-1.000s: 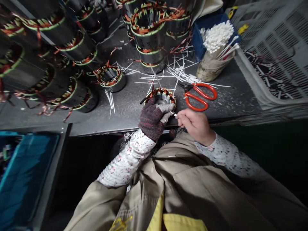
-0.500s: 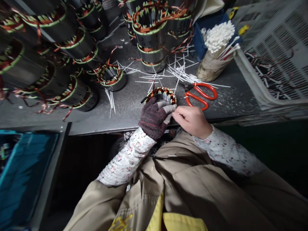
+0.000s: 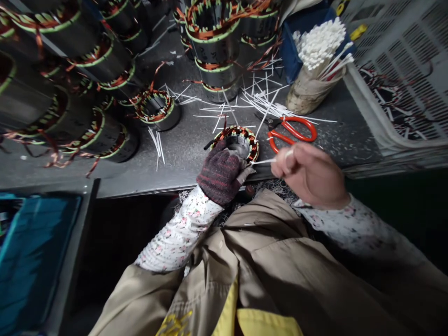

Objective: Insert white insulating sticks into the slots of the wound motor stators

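At the bench's front edge stands a small motor stator (image 3: 255, 140), a ring with copper windings. My left hand (image 3: 224, 172), in a dark knitted glove with pale fingertips, grips its near side, fingers reaching into the bore. Bare, slightly blurred, my right hand (image 3: 308, 173) pinches the end of a thin white cable tie (image 3: 263, 162) stretched taut from the ring's right side. Two more white ties stick up from the far rim. Orange-handled scissors (image 3: 297, 128) lie just beyond my right hand, blades pointing left.
Loose white ties (image 3: 269, 105) are scattered behind the ring. A cup (image 3: 304, 95) holds a bundle of ties beside a blue bin (image 3: 291, 51). A white plastic basket (image 3: 388, 144) stands right. Stacked stators (image 3: 217, 49) fill the back and left. A teal crate (image 3: 45, 233) sits lower left.
My right hand has moved away from the ring to the right, drawing the white tie out straight. My left hand keeps its hold on the stator. The view has shifted slightly.
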The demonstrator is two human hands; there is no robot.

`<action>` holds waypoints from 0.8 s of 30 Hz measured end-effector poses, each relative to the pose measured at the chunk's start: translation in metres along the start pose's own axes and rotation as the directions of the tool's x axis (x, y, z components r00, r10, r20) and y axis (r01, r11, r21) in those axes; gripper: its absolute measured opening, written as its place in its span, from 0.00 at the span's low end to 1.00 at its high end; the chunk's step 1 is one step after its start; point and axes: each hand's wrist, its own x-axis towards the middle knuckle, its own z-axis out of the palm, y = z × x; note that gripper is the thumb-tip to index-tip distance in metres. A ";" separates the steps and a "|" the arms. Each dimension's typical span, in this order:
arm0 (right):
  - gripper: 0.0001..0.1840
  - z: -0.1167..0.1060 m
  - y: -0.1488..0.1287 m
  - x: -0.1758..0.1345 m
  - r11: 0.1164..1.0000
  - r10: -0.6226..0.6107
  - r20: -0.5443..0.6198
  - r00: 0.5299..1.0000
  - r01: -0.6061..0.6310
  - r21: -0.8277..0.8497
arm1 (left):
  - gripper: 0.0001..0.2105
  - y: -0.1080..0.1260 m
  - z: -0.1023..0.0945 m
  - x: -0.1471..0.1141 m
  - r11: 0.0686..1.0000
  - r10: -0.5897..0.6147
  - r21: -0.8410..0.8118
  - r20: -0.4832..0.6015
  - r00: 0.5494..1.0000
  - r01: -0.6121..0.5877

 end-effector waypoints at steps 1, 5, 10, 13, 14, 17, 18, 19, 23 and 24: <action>0.23 0.007 0.002 0.009 0.999 -0.024 -0.035 0.999 0.023 -0.028 | 0.10 0.001 0.000 0.000 1.000 -0.009 -0.009 0.043 0.999 0.009; 0.23 0.034 0.019 0.041 0.966 -0.144 -0.046 0.988 0.131 -0.223 | 0.16 -0.001 -0.003 0.002 1.000 -0.016 0.012 0.130 0.991 0.014; 0.15 -0.019 0.028 0.031 0.443 -0.467 0.162 0.869 0.389 -0.808 | 0.12 0.000 -0.018 0.006 0.997 -0.055 0.053 0.140 0.989 0.048; 0.17 -0.074 0.019 0.029 0.068 -0.128 0.081 0.988 0.090 -0.994 | 0.24 0.007 -0.021 0.011 0.982 -0.046 0.191 0.236 0.971 0.000; 0.26 -0.086 0.014 0.033 -0.033 0.009 0.024 1.000 0.024 -0.999 | 0.24 0.008 -0.021 0.013 0.967 -0.049 0.252 0.291 0.955 -0.027; 0.42 -0.099 -0.002 0.047 -0.219 0.288 -0.076 0.955 -0.012 -0.976 | 0.19 0.008 -0.019 0.016 0.939 -0.059 0.334 0.389 0.919 -0.081; 0.45 -0.097 -0.007 0.051 -0.267 0.347 -0.112 0.931 -0.016 -0.963 | 0.18 0.006 -0.020 0.016 0.938 -0.045 0.334 0.394 0.918 -0.097; 0.46 -0.094 -0.011 0.055 -0.317 0.391 -0.161 0.906 -0.032 -0.948 | 0.18 0.004 -0.021 0.015 0.937 -0.020 0.328 0.387 0.922 -0.117; 0.39 -0.080 -0.018 0.053 -0.336 0.356 -0.194 0.914 -0.069 -0.939 | 0.19 -0.007 -0.028 0.010 0.940 0.105 0.270 0.349 0.931 -0.208; 0.37 -0.078 -0.017 0.050 -0.271 0.311 -0.127 0.942 -0.040 -0.962 | 0.19 -0.009 -0.029 0.008 0.941 0.127 0.256 0.341 0.931 -0.222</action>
